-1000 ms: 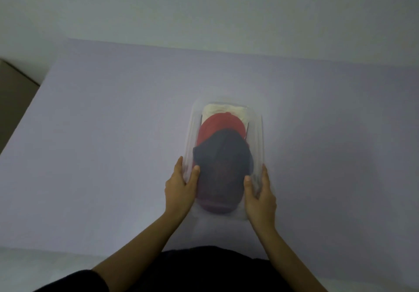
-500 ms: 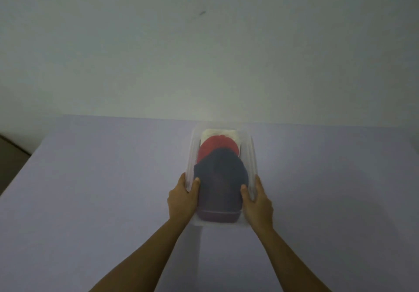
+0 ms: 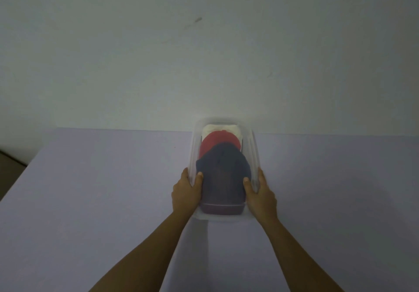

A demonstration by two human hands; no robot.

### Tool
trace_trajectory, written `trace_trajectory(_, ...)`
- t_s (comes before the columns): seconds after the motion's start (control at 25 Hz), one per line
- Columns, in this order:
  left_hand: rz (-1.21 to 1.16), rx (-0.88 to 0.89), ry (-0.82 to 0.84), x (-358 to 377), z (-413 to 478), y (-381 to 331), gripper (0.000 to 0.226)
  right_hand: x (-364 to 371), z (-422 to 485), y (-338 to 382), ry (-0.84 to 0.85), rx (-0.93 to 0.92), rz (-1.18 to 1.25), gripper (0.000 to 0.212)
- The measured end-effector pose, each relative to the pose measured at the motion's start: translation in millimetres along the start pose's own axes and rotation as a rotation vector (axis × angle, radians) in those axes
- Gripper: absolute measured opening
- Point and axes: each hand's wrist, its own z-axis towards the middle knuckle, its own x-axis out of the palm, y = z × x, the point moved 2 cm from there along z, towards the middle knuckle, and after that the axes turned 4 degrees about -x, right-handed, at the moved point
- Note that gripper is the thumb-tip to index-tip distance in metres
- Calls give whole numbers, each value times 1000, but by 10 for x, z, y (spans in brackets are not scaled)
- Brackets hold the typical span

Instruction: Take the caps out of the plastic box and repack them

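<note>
A clear plastic box [image 3: 224,167] sits lengthwise on the pale lilac table [image 3: 90,189], a little right of centre, its far end near the table's far edge and its near end toward the person. Three caps lie inside it in an overlapping row. The dark navy cap [image 3: 223,174] is nearest and on top, its crown covering most of the near half of the box and its brim [image 3: 222,208] pressed against the near wall. Behind it the red cap [image 3: 217,143] shows as a rounded crown, partly tucked under the navy one. At the far end a white cap [image 3: 221,129] peeks out from behind the red one, just beside the far wall.

Both hands clasp the near end of the box. The left hand [image 3: 184,192] grips the left wall, thumb hooked over the rim on the inside beside the navy cap and the other fingers outside the wall. The right hand [image 3: 260,195] mirrors it on the right wall, thumb inside against the navy cap and fingers wrapped outside. Whether the box is resting on the table or lifted just off it cannot be told.

Two bare forearms reach in from the near edge. A plain grey-white wall [image 3: 204,53] rises beyond the table, with a small dark smudge [image 3: 197,19] high up. At far left a strip of darker floor [image 3: 11,171] shows past the table's edge.
</note>
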Motion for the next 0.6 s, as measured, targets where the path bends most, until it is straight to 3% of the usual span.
trace_trajectory(0.12, 10, -11, 67, -17, 42, -20, 69, 14, 15, -1, 29, 12, 43, 70)
trace_trajectory(0.24, 92, 53, 19, -160, -88, -103, 78, -96, -84, 125, -99, -83, -92, 73)
trace_trajectory(0.32, 157, 138, -20, -277, -267, -167, 66, -167, -276, 293, -149, -211, -163, 62)
trace_trajectory(0.44, 273, 287, 77, -278, -632, -72, 53, -52, -743, 373, -85, -359, -250, 54)
trace_trajectory(0.6, 490, 373, 125, -415, -933, -6, 55, 23, -1088, 408, -30, -440, -390, 104)
